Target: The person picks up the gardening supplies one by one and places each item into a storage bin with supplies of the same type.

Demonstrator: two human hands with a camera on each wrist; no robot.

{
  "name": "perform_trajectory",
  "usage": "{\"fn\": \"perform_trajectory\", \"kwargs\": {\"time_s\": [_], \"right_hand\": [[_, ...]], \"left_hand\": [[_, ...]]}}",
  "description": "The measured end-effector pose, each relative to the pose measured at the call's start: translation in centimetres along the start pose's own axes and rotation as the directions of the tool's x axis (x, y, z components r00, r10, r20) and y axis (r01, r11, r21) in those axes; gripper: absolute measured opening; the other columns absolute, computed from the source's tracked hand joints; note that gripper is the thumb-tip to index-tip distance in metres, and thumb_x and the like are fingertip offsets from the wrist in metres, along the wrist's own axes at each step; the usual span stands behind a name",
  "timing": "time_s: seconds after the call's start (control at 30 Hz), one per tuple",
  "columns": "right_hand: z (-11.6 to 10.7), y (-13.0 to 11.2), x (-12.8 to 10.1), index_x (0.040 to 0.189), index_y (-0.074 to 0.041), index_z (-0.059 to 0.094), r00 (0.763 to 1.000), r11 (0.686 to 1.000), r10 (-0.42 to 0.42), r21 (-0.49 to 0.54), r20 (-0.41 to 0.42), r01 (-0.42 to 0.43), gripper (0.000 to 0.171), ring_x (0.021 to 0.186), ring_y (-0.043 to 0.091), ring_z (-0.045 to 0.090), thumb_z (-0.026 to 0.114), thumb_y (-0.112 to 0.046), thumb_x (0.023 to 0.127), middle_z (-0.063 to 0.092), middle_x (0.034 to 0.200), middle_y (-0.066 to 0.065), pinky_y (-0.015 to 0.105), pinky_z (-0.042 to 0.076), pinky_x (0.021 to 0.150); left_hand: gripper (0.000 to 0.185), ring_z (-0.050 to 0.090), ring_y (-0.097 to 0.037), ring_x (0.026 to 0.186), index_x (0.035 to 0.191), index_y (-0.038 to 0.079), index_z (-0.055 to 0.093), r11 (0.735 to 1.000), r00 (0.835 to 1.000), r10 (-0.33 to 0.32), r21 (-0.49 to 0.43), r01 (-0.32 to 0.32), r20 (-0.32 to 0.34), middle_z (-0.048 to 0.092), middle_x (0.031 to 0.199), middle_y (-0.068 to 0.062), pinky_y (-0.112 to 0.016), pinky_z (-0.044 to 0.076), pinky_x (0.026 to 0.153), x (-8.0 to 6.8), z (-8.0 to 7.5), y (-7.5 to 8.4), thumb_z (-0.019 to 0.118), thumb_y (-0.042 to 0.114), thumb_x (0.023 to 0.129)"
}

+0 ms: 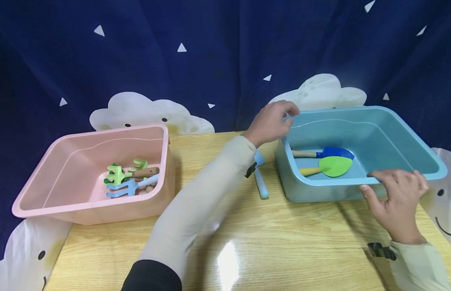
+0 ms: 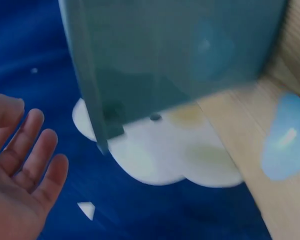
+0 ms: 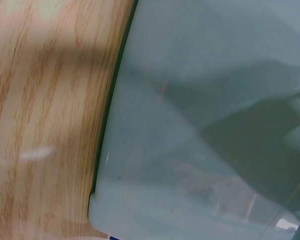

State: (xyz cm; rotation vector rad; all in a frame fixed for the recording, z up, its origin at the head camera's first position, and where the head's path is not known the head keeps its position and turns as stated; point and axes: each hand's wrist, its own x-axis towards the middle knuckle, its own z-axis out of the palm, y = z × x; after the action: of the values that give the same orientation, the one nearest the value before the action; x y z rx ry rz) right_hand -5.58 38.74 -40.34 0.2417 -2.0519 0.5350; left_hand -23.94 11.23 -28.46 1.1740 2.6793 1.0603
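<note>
My left hand (image 1: 271,123) is at the back left corner of the blue plastic bin (image 1: 370,114). In the left wrist view its fingers (image 2: 42,155) are loosely bent beside the bin wall, with nothing in them. My right hand (image 1: 399,200) grips the bin's front rim, fingers over the edge and thumb on the outer side. Inside the bin lie a blue trowel (image 1: 336,152) and a green trowel (image 1: 335,166) with a yellow handle. A light blue toy garden tool (image 1: 261,184) lies on the table under my left forearm, which partly hides it.
To the left stands a pink bin (image 1: 91,210). It holds a light blue hand fork (image 1: 129,188), a green hand fork (image 1: 116,174) and other small tools. The wooden table (image 1: 283,242) ends at a dark blue curtain (image 1: 218,60) behind both bins.
</note>
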Motion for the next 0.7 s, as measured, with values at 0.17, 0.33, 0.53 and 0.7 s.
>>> {"fn": "perform_trajectory", "kwargs": {"time_s": [0.17, 0.33, 0.53, 0.7], "right_hand": [[0.0, -0.1, 0.0, 0.090, 0.010, 0.066, 1.000, 1.000, 0.001, -0.001, 0.007, -0.001, 0.080, 0.085, 0.050, 0.038, 0.053, -0.069, 0.089, 0.058, 0.086, 0.030, 0.051, 0.009, 0.113], [0.0, -0.2, 0.0, 0.089, 0.010, 0.065, 1.000, 1.000, -0.007, 0.003, -0.015, 0.007, 0.079, 0.085, 0.050, 0.038, 0.054, -0.068, 0.089, 0.058, 0.086, 0.031, 0.052, 0.010, 0.113], [0.0, -0.3, 0.1, 0.089, 0.010, 0.065, 1.000, 1.000, -0.010, -0.002, -0.011, 0.010, 0.079, 0.086, 0.050, 0.038, 0.054, -0.068, 0.089, 0.057, 0.085, 0.031, 0.053, 0.010, 0.113], [0.0, -0.3, 0.0, 0.088, 0.010, 0.065, 1.000, 1.000, -0.012, -0.003, -0.004, 0.012, 0.079, 0.086, 0.050, 0.039, 0.053, -0.068, 0.089, 0.057, 0.086, 0.031, 0.052, 0.010, 0.113]], "left_hand": [[0.029, 0.061, -0.016, 0.111, 0.120, 0.012, 0.067, 0.997, 0.992, -0.081, -0.005, 0.081, -0.092, 0.067, 0.121, -0.001, -0.027, 0.048, 0.093, -1.6, -0.5, -3.0, 0.048, 0.011, 0.098], [0.029, 0.061, -0.020, 0.114, 0.120, 0.013, 0.068, 0.984, 0.985, -0.138, 0.098, 0.148, -0.104, 0.068, 0.120, -0.002, -0.033, 0.049, 0.098, -3.1, -0.3, -5.3, 0.050, 0.012, 0.097], [0.031, 0.060, -0.022, 0.114, 0.121, 0.012, 0.068, 0.971, 0.990, -0.131, 0.194, 0.138, -0.051, 0.068, 0.121, -0.003, -0.035, 0.050, 0.098, -4.5, 0.6, -6.8, 0.050, 0.011, 0.096], [0.028, 0.061, -0.023, 0.113, 0.117, 0.010, 0.070, 0.972, 0.993, -0.115, 0.204, 0.119, -0.032, 0.070, 0.118, -0.004, -0.034, 0.050, 0.098, -5.9, 2.0, -8.0, 0.052, 0.011, 0.095]]}}
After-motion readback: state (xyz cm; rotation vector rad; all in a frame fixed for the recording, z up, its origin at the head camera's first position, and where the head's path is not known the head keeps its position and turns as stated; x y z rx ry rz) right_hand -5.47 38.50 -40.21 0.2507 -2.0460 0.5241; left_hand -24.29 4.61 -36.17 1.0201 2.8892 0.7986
